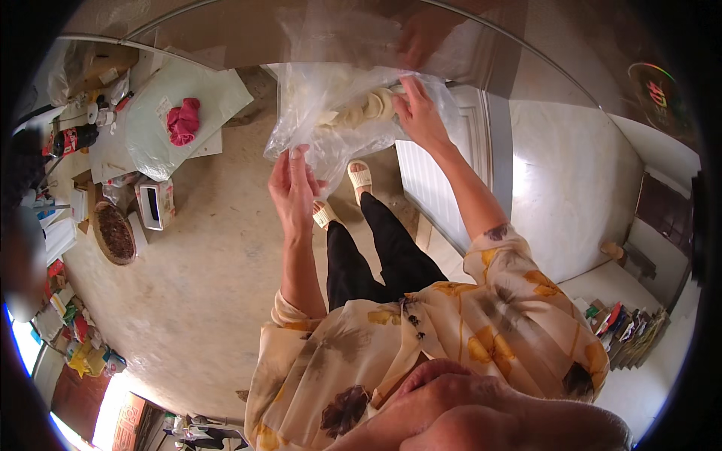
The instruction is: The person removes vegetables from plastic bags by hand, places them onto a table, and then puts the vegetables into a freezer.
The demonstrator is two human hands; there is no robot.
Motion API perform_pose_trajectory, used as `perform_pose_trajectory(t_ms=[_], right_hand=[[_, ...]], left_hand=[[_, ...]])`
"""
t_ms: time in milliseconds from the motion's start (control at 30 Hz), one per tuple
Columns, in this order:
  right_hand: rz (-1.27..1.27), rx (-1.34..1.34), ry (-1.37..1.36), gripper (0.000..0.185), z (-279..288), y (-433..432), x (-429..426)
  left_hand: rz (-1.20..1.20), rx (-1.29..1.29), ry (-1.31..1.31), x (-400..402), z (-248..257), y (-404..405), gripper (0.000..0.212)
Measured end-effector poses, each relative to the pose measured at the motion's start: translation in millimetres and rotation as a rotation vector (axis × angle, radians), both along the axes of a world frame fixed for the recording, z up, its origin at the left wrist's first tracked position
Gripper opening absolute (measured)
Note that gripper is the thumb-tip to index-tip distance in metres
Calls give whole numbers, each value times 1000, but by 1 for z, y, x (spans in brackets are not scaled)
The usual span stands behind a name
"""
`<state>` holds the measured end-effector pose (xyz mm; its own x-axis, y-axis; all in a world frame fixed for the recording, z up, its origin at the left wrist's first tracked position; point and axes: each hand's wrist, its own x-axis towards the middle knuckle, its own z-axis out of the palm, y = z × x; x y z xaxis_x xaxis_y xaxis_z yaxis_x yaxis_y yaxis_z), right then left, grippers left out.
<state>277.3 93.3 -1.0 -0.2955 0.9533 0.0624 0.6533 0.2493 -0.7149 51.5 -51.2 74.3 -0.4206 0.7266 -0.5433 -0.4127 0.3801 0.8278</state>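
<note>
A large clear plastic bag (338, 144) hangs in front of me, between my two hands. Several pale, rounded pieces (369, 107), which look like dough or sliced food, lie inside it or show through it. My left hand (294, 183) pinches the bag's near left edge between thumb and fingers. My right hand (420, 110) is at the bag's upper right, its fingertips at the film beside the pale pieces. The top of the bag lies against a glossy brown panel, which mirrors the right hand.
The glossy brown panel (350, 39) spans the top. At left are a covered table (220, 96) with a pink cloth (183, 121), a dark bottle (76, 140), an oval basket (114, 232) and a box (156, 204). A white ribbed panel (431, 180) stands right of my feet.
</note>
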Motion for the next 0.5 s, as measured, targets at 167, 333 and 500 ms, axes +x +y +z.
perform_pose_trajectory(t_ms=[167,333,500], right_hand=[[12,-218,20,26,62,-41,11],[70,442,-148,22,11,-9,27],[-121,-16,-88,21,-45,36,37]], left_hand=[[86,45,7,-13,-16,-25,27],[12,59,-94,-19,-50,-50,28],[49,165,-249,-17,-56,-60,24]])
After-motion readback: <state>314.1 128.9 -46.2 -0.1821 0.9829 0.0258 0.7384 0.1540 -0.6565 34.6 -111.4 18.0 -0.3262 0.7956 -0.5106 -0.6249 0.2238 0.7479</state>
